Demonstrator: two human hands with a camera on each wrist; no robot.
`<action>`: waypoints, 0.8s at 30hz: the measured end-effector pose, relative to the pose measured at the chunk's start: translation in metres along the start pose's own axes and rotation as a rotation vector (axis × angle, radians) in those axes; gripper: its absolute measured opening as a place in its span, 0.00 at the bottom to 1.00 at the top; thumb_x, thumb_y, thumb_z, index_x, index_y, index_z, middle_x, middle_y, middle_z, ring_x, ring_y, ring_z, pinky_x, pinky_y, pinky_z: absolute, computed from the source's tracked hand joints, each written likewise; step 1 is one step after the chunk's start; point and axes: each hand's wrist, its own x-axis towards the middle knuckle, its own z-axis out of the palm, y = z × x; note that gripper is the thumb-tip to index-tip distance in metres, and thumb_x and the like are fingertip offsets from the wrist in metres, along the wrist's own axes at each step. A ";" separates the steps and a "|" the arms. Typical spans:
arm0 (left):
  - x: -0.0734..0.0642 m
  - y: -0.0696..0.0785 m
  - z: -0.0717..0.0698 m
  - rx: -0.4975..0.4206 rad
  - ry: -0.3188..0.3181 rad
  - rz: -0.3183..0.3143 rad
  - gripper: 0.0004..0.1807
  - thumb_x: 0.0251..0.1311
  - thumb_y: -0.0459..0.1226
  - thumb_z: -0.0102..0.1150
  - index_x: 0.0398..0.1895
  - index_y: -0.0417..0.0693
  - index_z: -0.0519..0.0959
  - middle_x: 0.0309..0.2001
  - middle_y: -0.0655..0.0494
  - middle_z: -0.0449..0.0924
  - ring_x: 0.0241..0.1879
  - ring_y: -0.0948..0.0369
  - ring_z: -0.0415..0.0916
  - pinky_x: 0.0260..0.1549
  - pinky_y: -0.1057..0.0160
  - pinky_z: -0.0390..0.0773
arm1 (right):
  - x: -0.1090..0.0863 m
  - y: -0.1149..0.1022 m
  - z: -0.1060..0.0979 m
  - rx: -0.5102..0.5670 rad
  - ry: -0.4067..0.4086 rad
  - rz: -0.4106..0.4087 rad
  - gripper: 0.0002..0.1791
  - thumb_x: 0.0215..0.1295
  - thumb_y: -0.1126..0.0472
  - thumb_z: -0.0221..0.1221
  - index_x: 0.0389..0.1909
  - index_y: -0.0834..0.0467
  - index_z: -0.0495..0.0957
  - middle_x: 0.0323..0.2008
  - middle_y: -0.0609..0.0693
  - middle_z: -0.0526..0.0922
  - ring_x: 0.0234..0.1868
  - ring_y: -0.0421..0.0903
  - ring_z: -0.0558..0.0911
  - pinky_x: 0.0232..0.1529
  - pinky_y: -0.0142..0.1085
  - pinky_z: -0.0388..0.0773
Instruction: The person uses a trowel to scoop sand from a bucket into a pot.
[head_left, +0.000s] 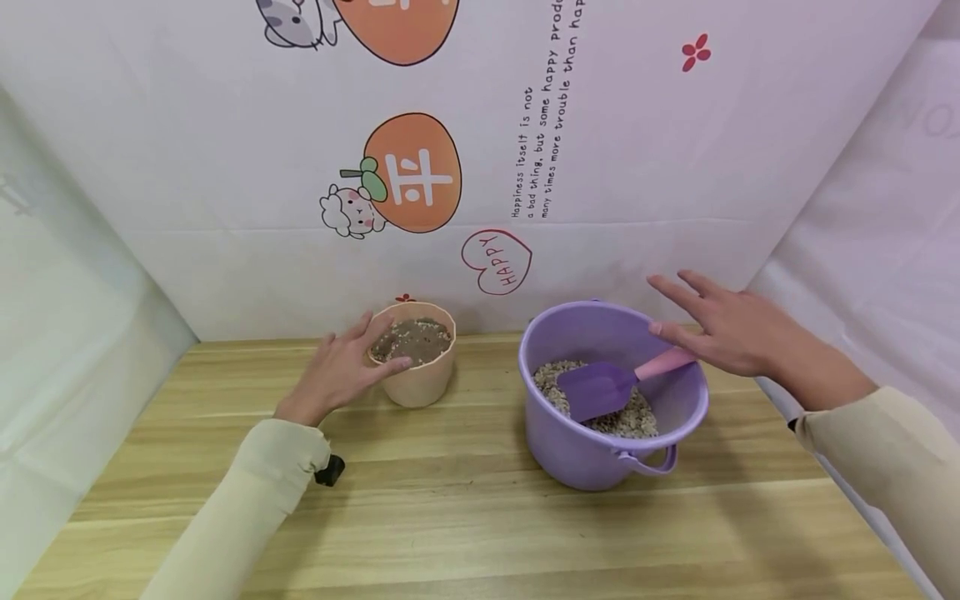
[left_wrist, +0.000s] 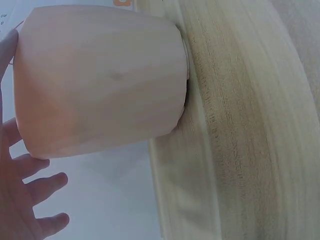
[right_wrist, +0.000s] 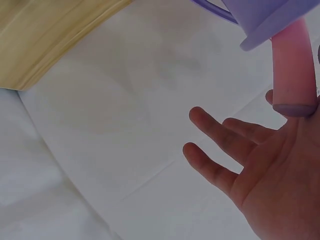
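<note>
Bucket (head_left: pixel 573 454) lilac; scoop (head_left: pixel 597 390) purple, handle (head_left: pixel 665 364) pink; pot (head_left: pixel 420 385) pale peach; table (head_left: pixel 450 517) tan, streaky wood grain; backdrop (head_left: pixel 615 158) white (orange, red, black prints (head_left: pixel 417 172)); sleeves (head_left: pixel 232 508) beige.

White backdrop (head_left: pixel 615 208) at rear w/ lg. orange fruit print (head_left: pixel 416 172), cartoon lamb (head_left: pixel 348 211), red-outlined "HAPPY" heart (head_left: pixel 497 262), Eng. lettering (head_left: pixel 546 150) turned sideways & sm. red flower (head_left: pixel 696 52). White L sheet (head_left: pixel 67 292), white R sheet (head_left: pixel 877 250). Lt-brown wood-grain tabletop (head_left: pixel 450 525). Lighting soft, pinkish upper R.

pot (head_left: pixel 420 385) left of bucket (head_left: pixel 573 457) on table (head_left: pixel 450 521); scoop (head_left: pixel 600 390) in bucket.
</note>
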 end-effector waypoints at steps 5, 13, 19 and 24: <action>-0.002 0.000 0.003 -0.020 0.008 -0.003 0.53 0.54 0.74 0.51 0.79 0.63 0.53 0.78 0.41 0.48 0.69 0.35 0.60 0.66 0.32 0.52 | -0.002 -0.003 0.004 0.007 0.005 -0.029 0.43 0.70 0.33 0.51 0.78 0.49 0.54 0.69 0.70 0.62 0.53 0.71 0.78 0.47 0.63 0.74; -0.007 -0.003 0.009 -0.057 0.112 -0.025 0.53 0.50 0.74 0.56 0.78 0.66 0.56 0.75 0.40 0.55 0.65 0.31 0.64 0.59 0.32 0.65 | -0.003 -0.009 0.013 -0.042 0.071 -0.118 0.49 0.56 0.27 0.62 0.73 0.49 0.64 0.48 0.58 0.76 0.28 0.48 0.78 0.28 0.48 0.77; -0.010 -0.003 0.011 -0.073 0.187 -0.011 0.52 0.49 0.72 0.60 0.74 0.56 0.65 0.72 0.39 0.61 0.61 0.34 0.69 0.52 0.35 0.73 | -0.005 -0.009 0.016 -0.068 0.150 -0.217 0.48 0.51 0.30 0.68 0.70 0.50 0.68 0.42 0.55 0.76 0.21 0.43 0.72 0.21 0.41 0.71; -0.010 -0.003 0.013 -0.097 0.203 0.002 0.51 0.49 0.71 0.63 0.73 0.55 0.68 0.72 0.39 0.62 0.59 0.35 0.71 0.50 0.37 0.74 | -0.006 -0.010 0.015 -0.075 0.154 -0.248 0.49 0.46 0.36 0.74 0.69 0.49 0.69 0.43 0.55 0.77 0.21 0.43 0.72 0.21 0.40 0.71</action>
